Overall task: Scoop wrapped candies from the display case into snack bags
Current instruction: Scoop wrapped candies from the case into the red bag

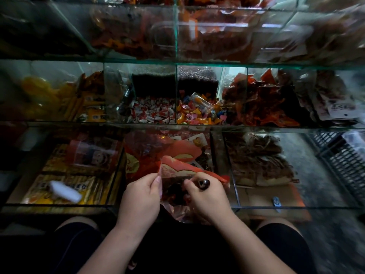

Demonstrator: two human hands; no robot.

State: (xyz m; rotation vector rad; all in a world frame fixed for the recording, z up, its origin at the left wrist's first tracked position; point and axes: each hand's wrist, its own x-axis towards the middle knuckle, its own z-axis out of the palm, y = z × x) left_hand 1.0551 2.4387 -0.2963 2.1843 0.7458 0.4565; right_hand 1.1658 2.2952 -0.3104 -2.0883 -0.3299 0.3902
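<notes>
A red snack bag (177,169) with a clear lower half is held low in front of the glass display case (177,124). My left hand (141,196) pinches the bag's left edge near the top. My right hand (207,194) grips its right side, fingers curled at the mouth, with a dark ring on one finger. Dark contents show through the clear part of the bag. Red-and-white wrapped candies (153,111) fill a middle-shelf compartment. Mixed coloured wrapped candies (197,111) lie in the compartment just to its right.
Glass dividers split each shelf. Yellow packets (65,186) and a white scoop-like object (66,191) lie in the lower-left bin. Red packets (260,101) fill the middle-right bin, brown packets (258,157) the lower right. A dark crate (343,159) stands at far right. My knees are below.
</notes>
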